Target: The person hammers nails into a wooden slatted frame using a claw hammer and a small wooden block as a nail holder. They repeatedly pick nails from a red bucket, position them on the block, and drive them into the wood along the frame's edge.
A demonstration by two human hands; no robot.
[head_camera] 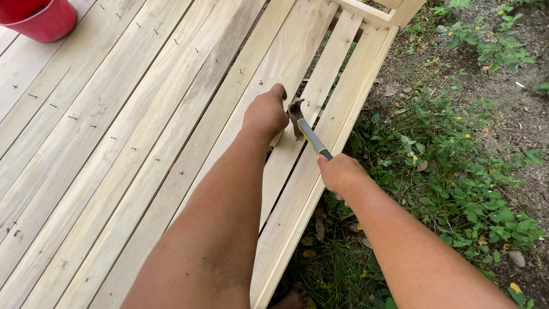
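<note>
Over wooden slats (171, 114), right grip (338, 173) around hammer (309, 134)

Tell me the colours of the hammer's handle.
Grey with a yellow stripe, black near the right hand; seen in the head view: hammer handle.

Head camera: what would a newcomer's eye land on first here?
The two bare forearms reaching up the middle: the right hand grips a hammer with a grey and yellow handle, its head at a pale wooden slat. The left hand rests on the planks right beside the hammer head. A red bucket sits in the top left corner, and green weeds fill the right side.
</note>
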